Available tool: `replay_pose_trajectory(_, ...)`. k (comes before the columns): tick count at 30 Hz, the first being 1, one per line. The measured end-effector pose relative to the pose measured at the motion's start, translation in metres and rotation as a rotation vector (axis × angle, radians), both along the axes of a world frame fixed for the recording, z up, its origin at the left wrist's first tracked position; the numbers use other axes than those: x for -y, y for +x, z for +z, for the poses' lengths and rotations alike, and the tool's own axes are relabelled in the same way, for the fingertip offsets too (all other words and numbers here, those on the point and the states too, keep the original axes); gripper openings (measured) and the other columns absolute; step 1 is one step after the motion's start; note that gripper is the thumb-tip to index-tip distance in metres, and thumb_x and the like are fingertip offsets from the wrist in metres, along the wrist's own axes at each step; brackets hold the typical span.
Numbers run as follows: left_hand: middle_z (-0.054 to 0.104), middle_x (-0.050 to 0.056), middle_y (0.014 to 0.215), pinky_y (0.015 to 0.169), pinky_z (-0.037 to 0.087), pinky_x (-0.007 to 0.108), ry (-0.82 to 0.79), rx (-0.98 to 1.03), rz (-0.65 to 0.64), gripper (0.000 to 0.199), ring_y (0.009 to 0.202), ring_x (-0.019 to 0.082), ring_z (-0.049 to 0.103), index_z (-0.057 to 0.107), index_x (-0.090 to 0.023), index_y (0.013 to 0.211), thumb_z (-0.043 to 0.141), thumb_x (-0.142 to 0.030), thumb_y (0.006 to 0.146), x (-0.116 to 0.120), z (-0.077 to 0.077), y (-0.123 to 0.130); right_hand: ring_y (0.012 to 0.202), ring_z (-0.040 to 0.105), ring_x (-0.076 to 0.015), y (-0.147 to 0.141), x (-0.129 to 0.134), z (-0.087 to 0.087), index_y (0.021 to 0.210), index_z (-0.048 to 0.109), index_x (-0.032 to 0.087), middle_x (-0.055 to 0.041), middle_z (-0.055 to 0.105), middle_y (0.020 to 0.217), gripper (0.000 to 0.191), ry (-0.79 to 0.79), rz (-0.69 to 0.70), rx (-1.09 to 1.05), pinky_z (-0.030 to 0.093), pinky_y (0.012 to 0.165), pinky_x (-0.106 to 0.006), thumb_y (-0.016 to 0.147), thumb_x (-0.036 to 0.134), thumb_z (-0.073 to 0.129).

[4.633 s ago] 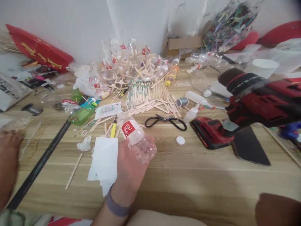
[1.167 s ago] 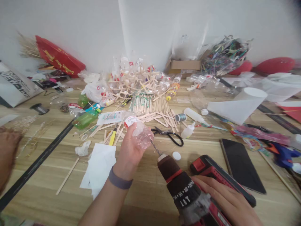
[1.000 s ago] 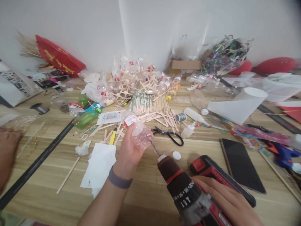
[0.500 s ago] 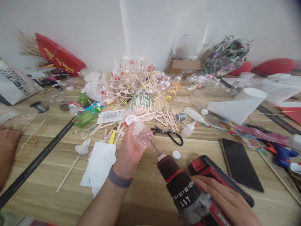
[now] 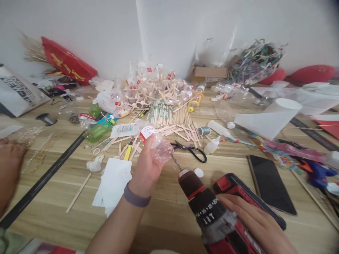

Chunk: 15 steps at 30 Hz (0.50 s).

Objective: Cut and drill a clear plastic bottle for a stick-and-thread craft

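Observation:
My left hand [image 5: 147, 169], with a dark band at the wrist, is wrapped round a clear plastic bottle [image 5: 161, 150] with a red and white label. The bottle's base faces the drill bit [image 5: 175, 162], whose tip is at the plastic; whether it is through cannot be made out. At the lower right, my right hand [image 5: 251, 215] is closed on the black and red power drill [image 5: 212, 215], its fingers partly hidden behind the body. Black-handled scissors [image 5: 189, 148] lie just beyond the bit, and a white cap [image 5: 198, 173] sits beside the chuck.
A battery pack [image 5: 246, 194] and a phone [image 5: 271, 183] lie right of the drill. White paper [image 5: 113, 183] is left of my wrist. Wooden sticks [image 5: 182, 132] and bottles are heaped behind. Another person's hand [image 5: 10, 162] rests at the left edge.
The bottle, my left hand and the drill have shifted very slightly right in the view. Both holds are unchanged.

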<state>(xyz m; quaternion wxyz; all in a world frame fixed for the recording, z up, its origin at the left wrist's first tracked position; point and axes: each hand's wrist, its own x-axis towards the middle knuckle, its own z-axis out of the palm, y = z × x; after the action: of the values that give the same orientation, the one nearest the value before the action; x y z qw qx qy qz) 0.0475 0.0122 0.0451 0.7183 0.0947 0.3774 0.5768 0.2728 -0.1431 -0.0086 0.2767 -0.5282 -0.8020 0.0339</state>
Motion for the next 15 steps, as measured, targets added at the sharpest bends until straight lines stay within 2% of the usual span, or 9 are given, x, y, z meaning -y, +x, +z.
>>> replay_pose_trajectory(3, 0.065, 0.003, 0.064, 0.056, 0.053, 0.027, 0.038, -0.030, -0.001, 0.011, 0.058, 0.016, 0.063, 0.060, -0.016, 0.084, 0.061, -0.027, 0.086, -0.004, -0.001, 0.003, 0.094, 0.073, -0.0235, -0.004, -0.007, 0.011, 0.120, 0.066, 0.024, -0.0084, 0.074, 0.107, 0.037, -0.017, 0.062, 0.007, 0.060, 0.077, -0.029, 0.094, 0.030, 0.039)
replay_pose_trajectory(8, 0.062, 0.001, 0.062, 0.056, 0.050, 0.027, 0.035, -0.022, -0.004, 0.011, 0.055, 0.015, 0.059, 0.058, -0.016, 0.080, 0.058, -0.024, 0.088, -0.013, -0.001, 0.008, 0.095, 0.072, -0.0241, -0.019, -0.012, 0.023, 0.111, 0.067, 0.020, -0.0112, 0.073, 0.107, 0.039, -0.100, -0.039, 0.007, 0.058, 0.078, -0.031, 0.093, 0.016, 0.033)
replay_pose_trajectory(12, 0.061, 0.001, 0.063, 0.058, 0.049, 0.027, 0.009, 0.007, -0.014, 0.010, 0.055, 0.014, 0.058, 0.057, -0.017, 0.079, 0.060, -0.023, 0.086, -0.017, 0.000, 0.008, 0.095, 0.072, -0.0255, -0.020, -0.014, 0.024, 0.109, 0.067, 0.017, -0.0140, 0.073, 0.106, 0.038, -0.130, -0.039, 0.021, 0.059, 0.078, -0.033, 0.092, 0.016, 0.032)
replay_pose_trajectory(15, 0.062, 0.002, 0.064, 0.057, 0.049, 0.027, -0.007, 0.023, -0.014, 0.009, 0.057, 0.015, 0.059, 0.058, -0.017, 0.080, 0.059, -0.023, 0.087, -0.017, 0.000, 0.007, 0.098, 0.072, -0.0254, -0.013, -0.018, 0.024, 0.113, 0.066, 0.018, -0.0129, 0.073, 0.108, 0.035, -0.145, 0.017, 0.002, 0.059, 0.081, -0.032, 0.094, 0.019, 0.037)
